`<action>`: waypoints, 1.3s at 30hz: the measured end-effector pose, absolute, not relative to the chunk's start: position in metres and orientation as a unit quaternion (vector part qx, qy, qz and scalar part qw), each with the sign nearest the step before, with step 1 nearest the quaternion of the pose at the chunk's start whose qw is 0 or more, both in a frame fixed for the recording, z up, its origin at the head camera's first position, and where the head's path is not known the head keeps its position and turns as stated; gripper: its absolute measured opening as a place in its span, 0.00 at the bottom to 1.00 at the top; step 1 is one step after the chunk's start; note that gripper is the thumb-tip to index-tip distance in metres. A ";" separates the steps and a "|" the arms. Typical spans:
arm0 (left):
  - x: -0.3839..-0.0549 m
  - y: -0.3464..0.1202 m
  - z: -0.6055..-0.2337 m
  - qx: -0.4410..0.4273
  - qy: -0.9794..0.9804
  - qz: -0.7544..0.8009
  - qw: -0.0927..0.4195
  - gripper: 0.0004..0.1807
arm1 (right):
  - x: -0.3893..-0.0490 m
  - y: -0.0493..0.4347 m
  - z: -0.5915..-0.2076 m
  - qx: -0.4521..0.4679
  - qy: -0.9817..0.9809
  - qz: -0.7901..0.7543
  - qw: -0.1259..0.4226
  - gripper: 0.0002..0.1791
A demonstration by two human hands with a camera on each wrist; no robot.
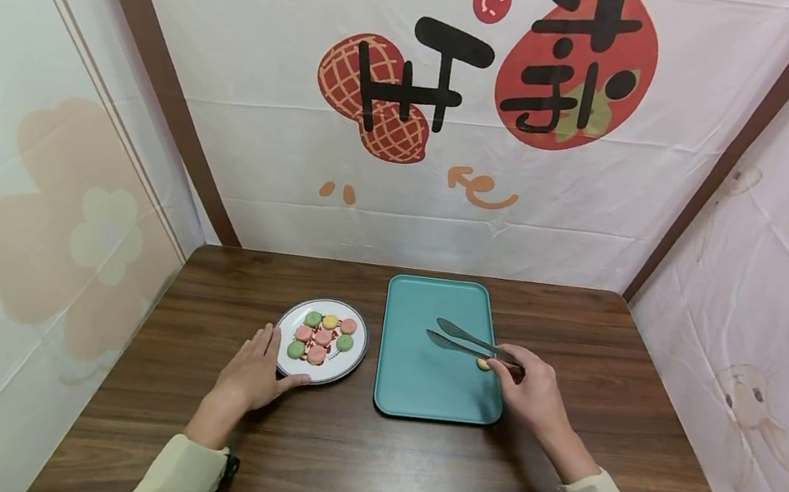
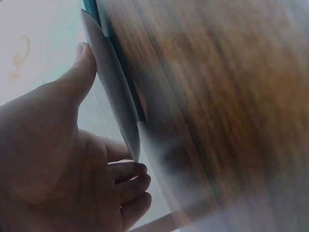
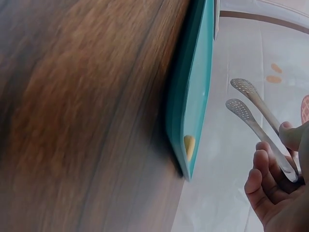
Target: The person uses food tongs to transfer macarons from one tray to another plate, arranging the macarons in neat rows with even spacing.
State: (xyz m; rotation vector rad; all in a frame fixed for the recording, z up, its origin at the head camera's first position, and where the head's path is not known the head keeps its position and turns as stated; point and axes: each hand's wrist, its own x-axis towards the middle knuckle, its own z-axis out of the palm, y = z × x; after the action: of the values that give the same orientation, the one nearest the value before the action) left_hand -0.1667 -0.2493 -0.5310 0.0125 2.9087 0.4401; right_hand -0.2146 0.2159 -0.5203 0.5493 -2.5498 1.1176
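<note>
My left hand (image 1: 254,373) touches the near left rim of a round white plate (image 1: 347,367), thumb and fingers spread along its edge. Several pink, green and yellow macarons (image 1: 316,354) lie on it. A pair of metal tongs (image 1: 459,337) is held in my right hand (image 1: 533,389), over the right part of a teal tray (image 1: 420,384). The tongs' perforated tips stand apart with nothing between them, as the right wrist view also shows. One yellow macaron (image 3: 189,146) rests on the tray near its right edge, partly hidden by the right hand in the head view.
The plate and tray stand side by side, a narrow strip apart, on a dark wooden table (image 1: 332,473). A printed white cloth (image 1: 266,135) hangs behind the table, with more cloth walls at left and right.
</note>
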 end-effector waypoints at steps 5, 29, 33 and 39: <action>-0.167 -0.250 -0.533 0.007 0.984 0.149 0.098 0.64 | -0.212 0.224 -0.521 0.187 -0.890 0.388 0.148 0.16; -0.167 -0.249 -0.529 0.004 0.984 0.143 0.101 0.64 | -0.197 0.260 -0.531 0.163 -0.903 0.348 0.193 0.14; -0.167 -0.248 -0.530 0.002 0.984 0.145 0.104 0.64 | -0.195 0.265 -0.534 0.164 -0.902 0.343 0.202 0.14; -0.167 -0.248 -0.532 0.002 0.984 0.146 0.103 0.64 | -0.193 0.270 -0.535 0.165 -0.903 0.336 0.211 0.15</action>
State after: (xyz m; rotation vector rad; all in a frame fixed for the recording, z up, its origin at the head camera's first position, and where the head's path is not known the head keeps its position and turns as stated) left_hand -0.1666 -0.2480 -0.5325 0.0067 2.9029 0.4320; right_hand -0.1933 0.2700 -0.5350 0.4591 -2.5099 0.9338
